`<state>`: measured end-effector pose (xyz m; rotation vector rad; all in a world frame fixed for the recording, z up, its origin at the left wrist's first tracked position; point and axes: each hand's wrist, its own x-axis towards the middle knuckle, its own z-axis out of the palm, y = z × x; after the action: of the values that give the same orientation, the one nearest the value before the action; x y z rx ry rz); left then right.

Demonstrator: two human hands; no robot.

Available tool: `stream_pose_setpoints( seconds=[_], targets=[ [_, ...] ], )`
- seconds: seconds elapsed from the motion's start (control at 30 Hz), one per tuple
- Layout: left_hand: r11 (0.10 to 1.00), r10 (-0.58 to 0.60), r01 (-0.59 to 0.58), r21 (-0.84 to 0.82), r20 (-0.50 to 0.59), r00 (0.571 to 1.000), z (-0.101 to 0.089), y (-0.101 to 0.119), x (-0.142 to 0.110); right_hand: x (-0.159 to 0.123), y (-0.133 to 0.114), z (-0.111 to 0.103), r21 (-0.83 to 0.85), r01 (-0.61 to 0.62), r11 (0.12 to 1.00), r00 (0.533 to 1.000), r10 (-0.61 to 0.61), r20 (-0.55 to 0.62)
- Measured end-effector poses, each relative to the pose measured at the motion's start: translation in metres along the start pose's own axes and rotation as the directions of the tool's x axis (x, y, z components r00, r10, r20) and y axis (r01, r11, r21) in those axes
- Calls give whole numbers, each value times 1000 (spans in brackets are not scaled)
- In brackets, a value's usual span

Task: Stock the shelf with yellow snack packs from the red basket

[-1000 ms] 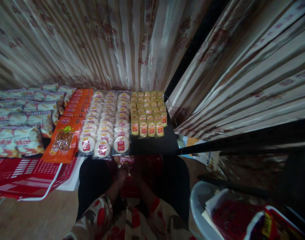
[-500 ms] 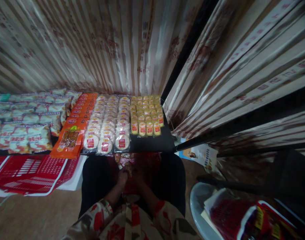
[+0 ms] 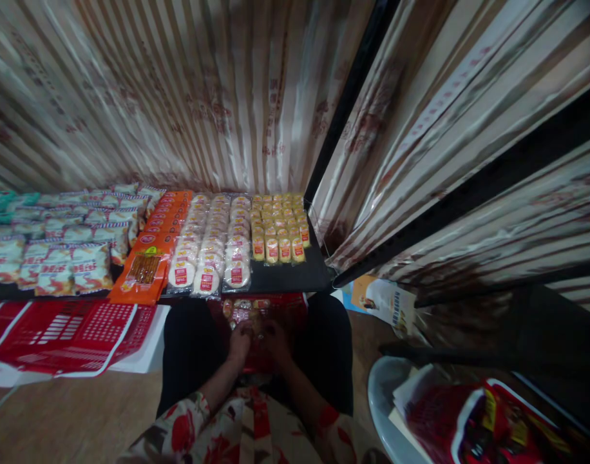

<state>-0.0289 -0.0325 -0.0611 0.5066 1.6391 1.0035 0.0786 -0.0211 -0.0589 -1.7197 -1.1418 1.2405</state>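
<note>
My left hand (image 3: 239, 339) and my right hand (image 3: 275, 336) are close together over my lap, both with fingers curled around a red bag of small snack packs (image 3: 261, 312). The bag lies between my knees in dark trousers, just below the front edge of a black shelf (image 3: 295, 277). What each finger pinches is too dim to make out. On the shelf stand rows of round white packs (image 3: 210, 248), small yellow packs (image 3: 278, 225), orange packets (image 3: 152, 258) and pale bags (image 3: 58, 248).
Striped curtains hang behind the shelf and on the right. A red plastic basket (image 3: 67, 328) lies at the left on a white surface. A grey chair (image 3: 386, 399) with a red bag (image 3: 473, 419) stands at lower right. Paper leaflets (image 3: 382, 299) lie on the wooden floor.
The view has tilted down, so the shelf sits lower in the picture. Both hands have come a little nearer to me and stay together on the red bag.
</note>
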Motion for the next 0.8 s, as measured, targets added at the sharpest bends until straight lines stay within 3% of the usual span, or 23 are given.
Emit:
stream_pose_setpoints(
  seconds=[0.37, 0.63, 0.8],
  targets=[
    [990, 75, -68, -122, 55, 996, 5, 27, -25, -19, -17, -22, 107, 128, 986, 991, -122, -63],
    [980, 123, -105, -167, 101, 987, 9, 58, -51, -35, -32, -38, 38, 269, 962, 959, -264, -102],
    [979, 146, -124, -161, 134, 980, 13, 69, -62, -46, -44, -47, -41, 383, 923, 915, -385, -122]
  ],
)
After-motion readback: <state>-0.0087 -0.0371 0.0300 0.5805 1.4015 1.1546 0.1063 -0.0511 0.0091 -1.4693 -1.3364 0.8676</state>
